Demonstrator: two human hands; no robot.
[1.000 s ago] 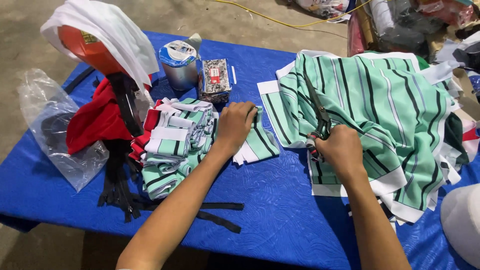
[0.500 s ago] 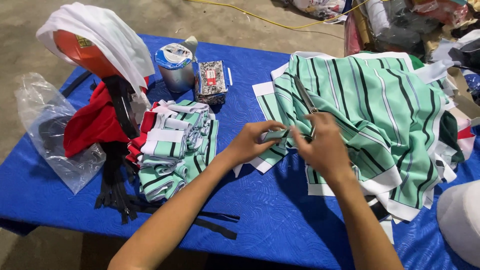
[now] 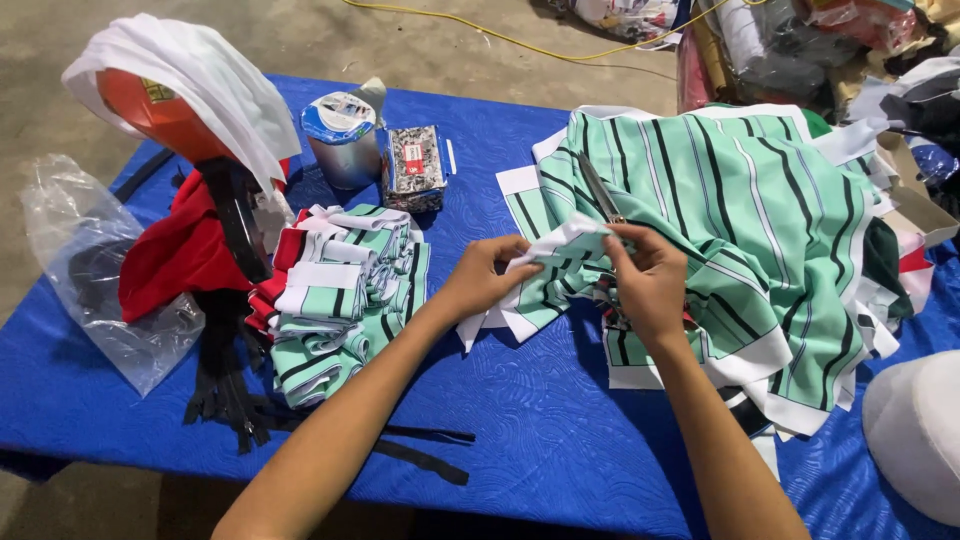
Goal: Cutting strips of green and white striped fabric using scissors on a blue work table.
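both hands [image 3: 485, 275] [image 3: 645, 275] pinch striped cloth piece [image 3: 560, 250]; scissors [image 3: 600, 195] seemingly under right palm; folded stack [image 3: 340, 300] left.

Blue tabletop [image 3: 520, 430] underneath it all. Far left, a clear plastic bag [image 3: 85, 270] lies crumpled — beside it red cloth [image 3: 175, 255] and an orange helmet [image 3: 150, 110] draped in white cloth [image 3: 210, 75]. Black straps [image 3: 225, 385] trail down toward the front edge. Toward the back, a metal can [image 3: 342, 140] stands upright, a small patterned box [image 3: 413, 165] just beside it. A folded stack of striped pieces [image 3: 345, 290] sits mid-table. Yellow cable [image 3: 500, 38] runs across the floor behind — a white cap [image 3: 920, 430] at the right edge.
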